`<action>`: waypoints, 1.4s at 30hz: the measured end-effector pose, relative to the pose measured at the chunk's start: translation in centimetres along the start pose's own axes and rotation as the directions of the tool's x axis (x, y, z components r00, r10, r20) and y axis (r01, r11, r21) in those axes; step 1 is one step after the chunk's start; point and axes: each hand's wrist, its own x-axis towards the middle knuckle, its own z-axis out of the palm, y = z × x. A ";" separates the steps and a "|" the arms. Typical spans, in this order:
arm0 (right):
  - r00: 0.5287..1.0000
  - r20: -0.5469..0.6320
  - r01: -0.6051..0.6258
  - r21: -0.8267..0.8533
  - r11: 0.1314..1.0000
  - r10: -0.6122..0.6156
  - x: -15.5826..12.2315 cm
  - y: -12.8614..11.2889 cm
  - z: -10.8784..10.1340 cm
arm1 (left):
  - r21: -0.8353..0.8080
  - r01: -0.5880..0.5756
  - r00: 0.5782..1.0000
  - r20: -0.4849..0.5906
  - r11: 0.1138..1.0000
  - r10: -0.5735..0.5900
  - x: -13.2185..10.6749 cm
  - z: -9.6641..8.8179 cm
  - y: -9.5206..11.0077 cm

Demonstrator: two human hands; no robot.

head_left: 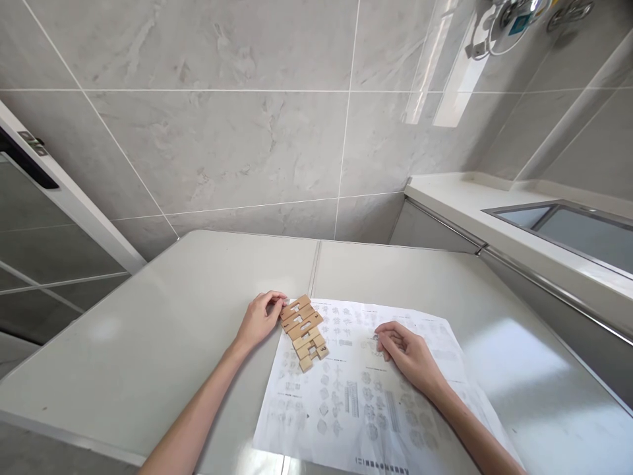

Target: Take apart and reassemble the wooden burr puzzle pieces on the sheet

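Note:
Several notched wooden puzzle blocks (pixel 303 330) lie side by side near the upper left corner of a printed instruction sheet (pixel 366 396) on a grey table. My left hand (pixel 260 320) rests beside them with curled fingers, its fingertips touching the end of the top blocks. On the sheet to the right of the blocks rests my right hand (pixel 408 353), its fingers loosely curled and pressed on the paper, with nothing visible in them.
The grey table (pixel 163 330) stands against a tiled wall (pixel 222 132). A white counter with a steel sink (pixel 568 227) runs along the right. A glass door with a dark handle (pixel 30 165) is at the left.

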 end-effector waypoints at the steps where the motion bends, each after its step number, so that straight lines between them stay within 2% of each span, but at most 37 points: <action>1: 1.000 0.001 0.000 -0.001 1.000 0.000 0.0 0.0 0.0 | 0.002 0.001 1.000 0.001 1.000 -0.001 0.0 0.0 0.0; 16: 1.000 -0.002 0.006 -0.025 1.000 -0.006 0.0 -0.3 0.0 | 0.055 -0.017 1.000 0.014 0.998 0.016 0.0 0.0 0.0; 22: 1.000 -0.009 0.010 -0.031 0.999 -0.011 0.1 -0.4 0.0 | 0.107 0.009 1.000 0.013 0.994 -0.010 0.0 -0.2 1.6; 28: 1.000 -0.012 0.021 -0.039 0.999 -0.022 0.0 -0.8 0.1 | 0.200 -0.019 0.979 0.202 0.980 -0.022 0.5 -1.3 4.4; 32: 1.000 -0.014 0.024 -0.040 0.999 -0.024 0.0 -0.8 0.2 | 0.254 -0.029 0.961 0.273 0.967 -0.042 0.9 -1.6 5.5; 36: 1.000 -0.019 0.021 -0.035 0.999 -0.022 0.0 -0.9 0.3 | 0.299 -0.039 0.948 0.313 0.954 -0.060 1.2 -1.0 5.5; 42: 1.000 -0.014 0.022 -0.032 0.999 -0.022 0.1 -0.6 0.3 | 0.330 -0.052 0.916 0.392 0.943 -0.086 1.7 0.3 4.4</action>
